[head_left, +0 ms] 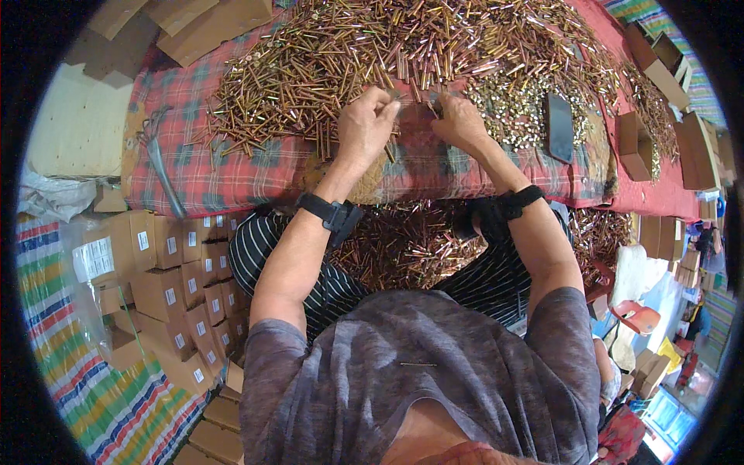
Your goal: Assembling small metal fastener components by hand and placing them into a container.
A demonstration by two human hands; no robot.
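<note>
My left hand (364, 128) is closed in a pinch over the near edge of a big heap of thin brass-coloured metal rods (310, 85). A small piece shows at its fingertips, too small to name. Just to the right, my right hand (460, 122) is also pinched, thumb against fingers, and what lies between them is hidden. The two hands are apart. Beside my right hand spreads a pile of small shiny metal pieces (508, 116). A few loose rods lie under and around my left hand on the red plaid cloth (271, 170).
A dark phone (559, 128) lies right of the small pieces. At the left rests a metal claw-like tool (163, 170). Open cardboard boxes (635, 143) stand at right, and labelled cartons (164, 291) are stacked at lower left. More rods (403, 244) lie below, between my legs.
</note>
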